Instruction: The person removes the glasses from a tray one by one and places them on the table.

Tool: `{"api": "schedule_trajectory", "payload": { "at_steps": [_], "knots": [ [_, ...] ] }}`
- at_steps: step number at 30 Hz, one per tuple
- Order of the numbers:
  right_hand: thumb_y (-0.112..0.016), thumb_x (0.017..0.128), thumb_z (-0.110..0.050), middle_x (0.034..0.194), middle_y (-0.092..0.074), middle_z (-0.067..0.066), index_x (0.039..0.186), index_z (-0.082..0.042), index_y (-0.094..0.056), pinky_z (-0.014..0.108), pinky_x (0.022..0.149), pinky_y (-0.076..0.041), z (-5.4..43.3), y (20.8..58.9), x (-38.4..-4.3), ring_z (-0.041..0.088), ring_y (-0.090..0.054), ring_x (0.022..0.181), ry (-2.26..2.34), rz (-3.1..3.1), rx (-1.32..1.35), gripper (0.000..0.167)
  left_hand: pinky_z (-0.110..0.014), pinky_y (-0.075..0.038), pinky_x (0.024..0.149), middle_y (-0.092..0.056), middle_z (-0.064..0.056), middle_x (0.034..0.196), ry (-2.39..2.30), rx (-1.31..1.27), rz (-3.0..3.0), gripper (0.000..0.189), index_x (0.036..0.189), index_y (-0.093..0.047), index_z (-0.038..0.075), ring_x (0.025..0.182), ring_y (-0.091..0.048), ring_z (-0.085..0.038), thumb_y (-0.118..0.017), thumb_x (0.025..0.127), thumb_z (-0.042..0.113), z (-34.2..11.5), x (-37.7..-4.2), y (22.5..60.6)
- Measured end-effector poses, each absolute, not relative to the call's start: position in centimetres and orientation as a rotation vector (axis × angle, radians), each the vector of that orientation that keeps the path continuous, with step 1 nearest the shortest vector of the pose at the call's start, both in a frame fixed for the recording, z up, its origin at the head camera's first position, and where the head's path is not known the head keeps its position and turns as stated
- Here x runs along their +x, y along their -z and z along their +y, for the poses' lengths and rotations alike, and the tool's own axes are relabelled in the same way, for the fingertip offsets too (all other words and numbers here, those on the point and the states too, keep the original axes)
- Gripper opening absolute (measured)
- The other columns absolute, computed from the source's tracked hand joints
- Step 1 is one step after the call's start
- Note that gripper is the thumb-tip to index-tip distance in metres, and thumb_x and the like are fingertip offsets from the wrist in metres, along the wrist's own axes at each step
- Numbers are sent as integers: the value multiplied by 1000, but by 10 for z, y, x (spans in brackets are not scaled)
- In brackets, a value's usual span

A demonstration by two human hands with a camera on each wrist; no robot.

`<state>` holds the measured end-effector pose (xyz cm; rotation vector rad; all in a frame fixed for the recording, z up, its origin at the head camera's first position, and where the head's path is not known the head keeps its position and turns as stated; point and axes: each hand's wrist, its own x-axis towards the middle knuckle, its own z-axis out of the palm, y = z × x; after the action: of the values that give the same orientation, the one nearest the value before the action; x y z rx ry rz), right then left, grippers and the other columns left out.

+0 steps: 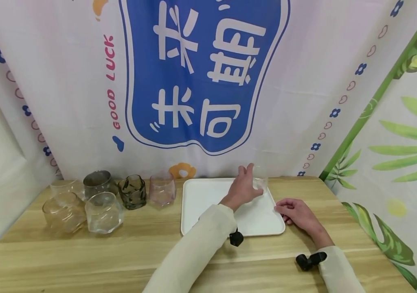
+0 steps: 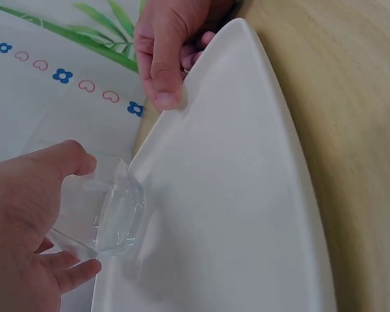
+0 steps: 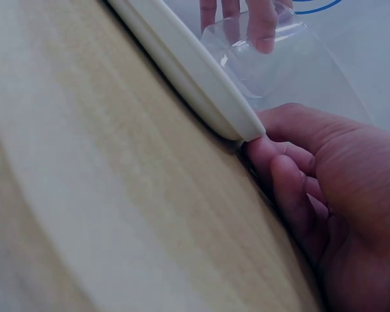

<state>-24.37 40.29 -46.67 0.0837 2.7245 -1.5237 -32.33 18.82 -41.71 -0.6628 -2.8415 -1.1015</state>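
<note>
A clear, faceted drinking glass (image 1: 260, 179) is at the far right corner of a white rectangular tray (image 1: 208, 195). My left hand (image 1: 243, 188) holds it from the side; in the left wrist view the thumb lies on one side of the glass (image 2: 107, 208) and fingers on the other. Whether its base rests fully on the tray cannot be told. At the tray's right edge, my right hand (image 1: 298, 215) pinches the rim, thumb on top and curled fingers below. The right wrist view shows this right hand (image 3: 351, 175) low against the wooden table.
Left of the tray stand several glasses: a pink one (image 1: 162, 190), a dark faceted one (image 1: 132, 193), a grey one (image 1: 98, 185), a clear one (image 1: 104, 213), an amber one (image 1: 64, 213) and another pale one behind. A printed cloth (image 1: 84, 101) hangs behind the wooden table (image 1: 120, 260).
</note>
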Motion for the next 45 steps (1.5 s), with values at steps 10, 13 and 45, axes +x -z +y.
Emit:
{"api": "schedule_trajectory", "payload": {
  "at_steps": [10, 13, 45],
  "knots": [
    [-72, 99, -28, 80, -68, 5, 114, 4, -69, 27, 57, -55, 400, 465, -244, 18, -63, 71, 1509, 2719, 83, 35, -32, -53, 86, -42, -10, 135, 1127, -734, -2839, 96, 160, -30, 17, 98, -57, -19, -86, 84, 34, 157, -308, 417],
    [-73, 98, -27, 79, -68, 5, 114, 4, -69, 27, 57, -55, 401, 465, -244, 17, -63, 70, 1522, 2722, 74, 35, -31, -52, 82, -42, -11, 135, 1063, -798, -2856, 98, 161, -29, 16, 93, -57, -20, -85, 83, 34, 148, -303, 415],
    [-73, 98, -29, 79, -67, 5, 114, 4, -68, 26, 57, -55, 401, 464, -242, 17, -62, 70, 1510, 2729, 98, 36, -44, -52, 90, -64, -6, 127, 1056, -977, -2815, 87, 149, -46, 15, 109, -62, -20, -84, 76, 41, 53, -261, 392]
  ]
}}
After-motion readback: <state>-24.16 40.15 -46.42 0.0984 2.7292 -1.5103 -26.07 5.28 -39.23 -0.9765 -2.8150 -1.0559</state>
